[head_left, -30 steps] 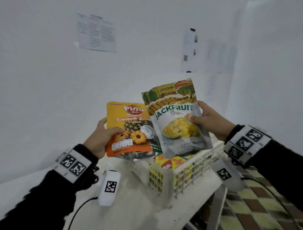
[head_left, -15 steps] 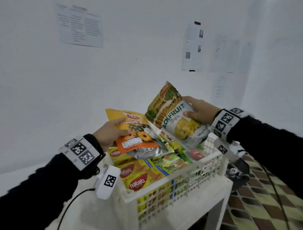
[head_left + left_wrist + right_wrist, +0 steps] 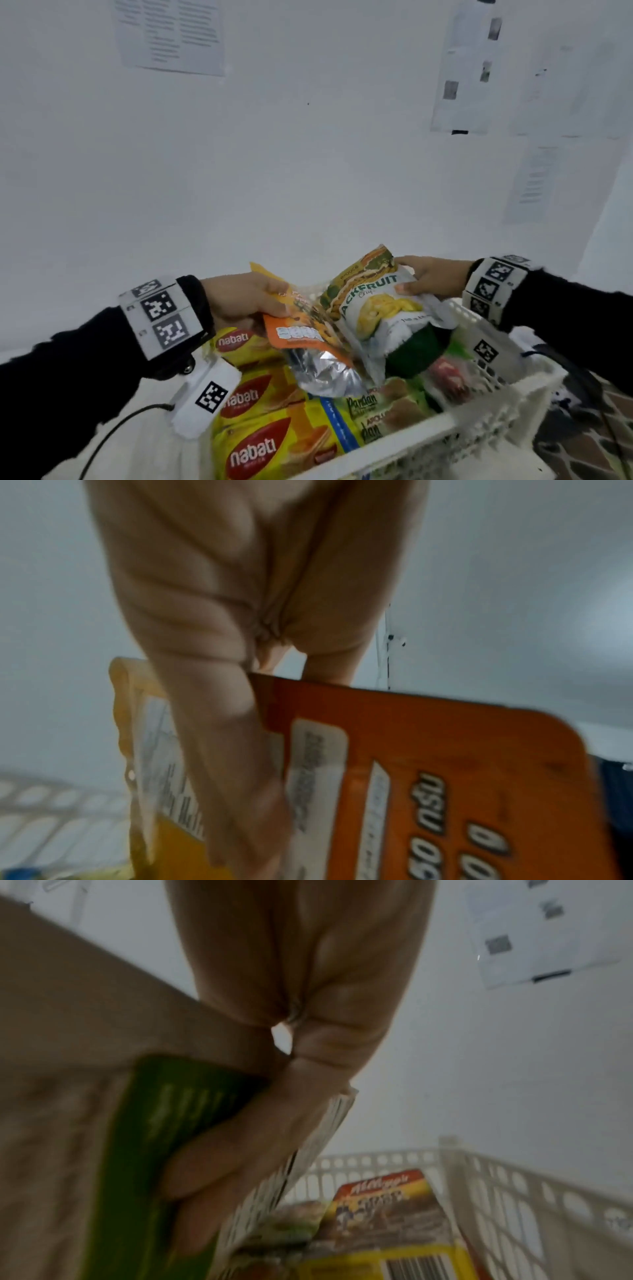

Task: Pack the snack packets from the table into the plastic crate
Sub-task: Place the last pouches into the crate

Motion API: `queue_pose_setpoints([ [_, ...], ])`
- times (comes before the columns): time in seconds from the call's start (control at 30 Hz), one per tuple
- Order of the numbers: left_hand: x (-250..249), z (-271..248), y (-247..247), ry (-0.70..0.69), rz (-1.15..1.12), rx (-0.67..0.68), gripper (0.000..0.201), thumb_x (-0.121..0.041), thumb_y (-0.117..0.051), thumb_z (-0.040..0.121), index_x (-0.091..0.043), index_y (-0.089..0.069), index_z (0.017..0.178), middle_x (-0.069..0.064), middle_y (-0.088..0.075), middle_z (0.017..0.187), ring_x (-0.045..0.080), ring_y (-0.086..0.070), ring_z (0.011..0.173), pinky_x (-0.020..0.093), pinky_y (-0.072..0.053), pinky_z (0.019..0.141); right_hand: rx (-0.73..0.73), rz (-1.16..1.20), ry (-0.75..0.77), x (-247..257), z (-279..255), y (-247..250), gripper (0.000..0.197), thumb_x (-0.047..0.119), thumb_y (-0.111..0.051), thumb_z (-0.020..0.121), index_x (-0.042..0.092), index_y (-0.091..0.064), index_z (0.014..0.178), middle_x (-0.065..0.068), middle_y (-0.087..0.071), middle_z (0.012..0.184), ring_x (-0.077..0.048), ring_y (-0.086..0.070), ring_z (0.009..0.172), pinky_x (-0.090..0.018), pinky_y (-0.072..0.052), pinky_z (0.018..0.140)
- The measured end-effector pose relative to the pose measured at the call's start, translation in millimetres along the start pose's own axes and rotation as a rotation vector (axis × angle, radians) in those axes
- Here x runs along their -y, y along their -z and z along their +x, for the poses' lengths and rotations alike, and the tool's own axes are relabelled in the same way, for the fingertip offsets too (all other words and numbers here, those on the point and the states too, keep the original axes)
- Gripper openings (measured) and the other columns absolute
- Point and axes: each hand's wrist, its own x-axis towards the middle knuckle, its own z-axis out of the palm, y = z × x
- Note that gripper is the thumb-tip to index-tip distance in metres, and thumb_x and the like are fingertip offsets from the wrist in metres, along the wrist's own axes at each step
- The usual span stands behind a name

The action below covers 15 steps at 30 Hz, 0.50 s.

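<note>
White wall with taped papers [image 3: 171,34] backs our white table [image 3: 144,442]. Our left hand [image 3: 239,301] pinches the orange biscuit pouch [image 3: 308,329], our right hand [image 3: 431,279] grasps the jackfruit pouch [image 3: 373,305]; beneath both grips sits the plastic crate [image 3: 455,428], already full of Nabati packets [image 3: 253,455]. We judge only these two remain.

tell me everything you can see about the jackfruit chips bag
The jackfruit chips bag is a glossy pouch, white in front with green lettering, a yellow fruit picture and a green and brown band on top. It is tilted, top end up and away, over the packets in the white crate. The right hand grips its upper edge, thumb in front. Its left side overlaps the orange biscuit pouch.
</note>
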Motion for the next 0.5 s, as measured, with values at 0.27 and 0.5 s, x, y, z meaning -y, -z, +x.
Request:
queue_pose_setpoints([
  [0.27,-2.4,1.4,-11.2,0.334,0.699,0.089,0.072,-0.038,-0.055,0.090,-0.034,-0.011,0.147,-0.005,-0.066,0.072,0.008,-0.063,0.053,0.018,-0.052,0.054,0.360,-0.494,-0.205,-26.4,24.0,-9.8,0.065,0.035,-0.048,0.094,0.011,-0.019,0.147,-0.014,-0.041,0.143,-0.029,-0.056,0.111,-0.041,-0.047,0.097],
  [0.5,-18.5,3.6,-19.5,0.389,0.930,-0.135,0.075,-0.041,-0.065,0.081,-0.029,-0.027,0.145,-0.005,-0.060,0.065,0.007,-0.062,0.062,0.011,-0.047,0.060,0.198,-0.862,0.231,-10.1,24.1,1.1,0.052,0.034,-0.048,0.094,0.013,-0.035,0.140,-0.006,-0.049,0.135,-0.018,-0.051,0.111,-0.020,-0.039,0.090],
])
